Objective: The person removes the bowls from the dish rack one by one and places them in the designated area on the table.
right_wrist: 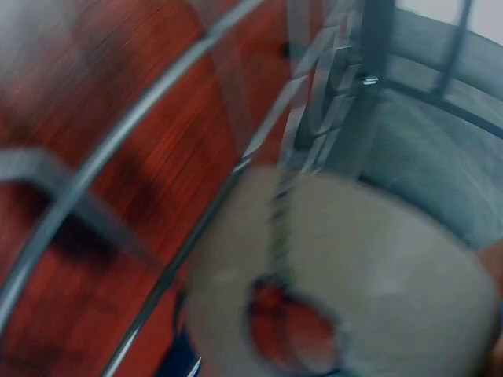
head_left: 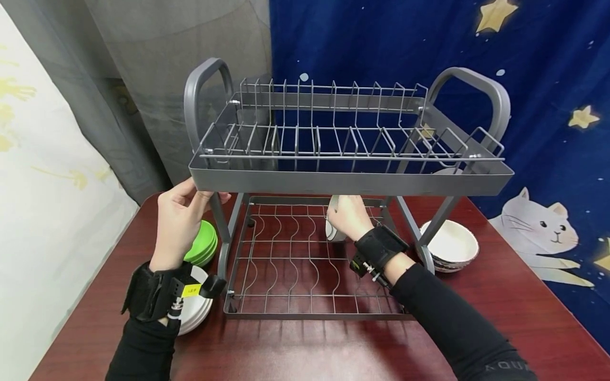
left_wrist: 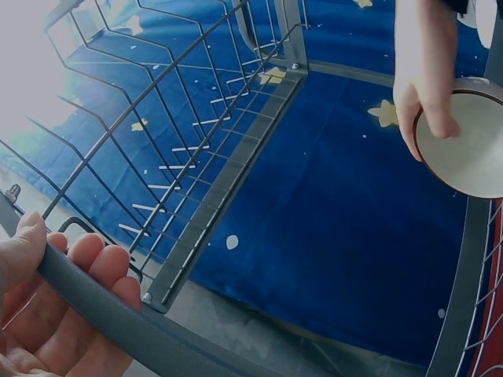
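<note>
A grey two-tier dish rack stands on the table. My left hand grips its upper tray at the left front corner; in the left wrist view the fingers curl under the grey rim with the thumb on top. Between the tiers, my right hand pinches a white bowl by its edge, above the lower wire shelf. The left wrist view shows the bowl's pale inside and dark brown rim. Blurred in the right wrist view, the bowl bears a red and dark patch outside.
Green bowls and a stack of white plates sit left of the rack, close to the left wrist. White patterned bowls are stacked on the right. Grey rack legs rise beside the right arm.
</note>
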Demonstrator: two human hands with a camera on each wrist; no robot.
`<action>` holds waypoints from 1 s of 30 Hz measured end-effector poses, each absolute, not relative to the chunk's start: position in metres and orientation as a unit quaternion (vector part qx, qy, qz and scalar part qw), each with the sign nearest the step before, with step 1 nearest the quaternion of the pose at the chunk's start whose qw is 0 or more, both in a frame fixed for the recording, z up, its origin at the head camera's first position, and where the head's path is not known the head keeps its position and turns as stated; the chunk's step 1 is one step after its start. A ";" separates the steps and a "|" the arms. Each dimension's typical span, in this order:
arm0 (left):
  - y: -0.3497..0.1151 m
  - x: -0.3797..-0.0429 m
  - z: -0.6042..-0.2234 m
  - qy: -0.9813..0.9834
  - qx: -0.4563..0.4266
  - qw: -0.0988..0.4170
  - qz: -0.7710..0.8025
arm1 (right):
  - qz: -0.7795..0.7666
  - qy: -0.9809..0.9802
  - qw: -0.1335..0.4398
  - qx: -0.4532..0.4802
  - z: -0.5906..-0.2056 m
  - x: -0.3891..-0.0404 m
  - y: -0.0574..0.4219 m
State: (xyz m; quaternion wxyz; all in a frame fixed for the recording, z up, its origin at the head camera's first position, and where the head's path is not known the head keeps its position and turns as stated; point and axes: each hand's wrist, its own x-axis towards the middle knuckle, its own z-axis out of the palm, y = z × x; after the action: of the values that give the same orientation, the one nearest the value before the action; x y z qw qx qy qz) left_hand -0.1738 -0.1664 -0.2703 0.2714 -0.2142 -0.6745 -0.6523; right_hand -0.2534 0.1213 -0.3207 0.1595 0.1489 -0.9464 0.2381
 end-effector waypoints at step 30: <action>-0.167 -0.173 -0.272 -0.675 -0.212 0.264 -0.655 | 0.023 -0.947 0.259 0.191 -0.308 -0.234 0.118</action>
State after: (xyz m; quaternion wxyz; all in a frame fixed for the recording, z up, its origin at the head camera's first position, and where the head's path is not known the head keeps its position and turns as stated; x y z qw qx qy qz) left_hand -0.1734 -0.1668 -0.2715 0.2636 -0.2120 -0.6753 -0.6554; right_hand -0.2343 0.1181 -0.3084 0.2589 0.1906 -0.9466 0.0227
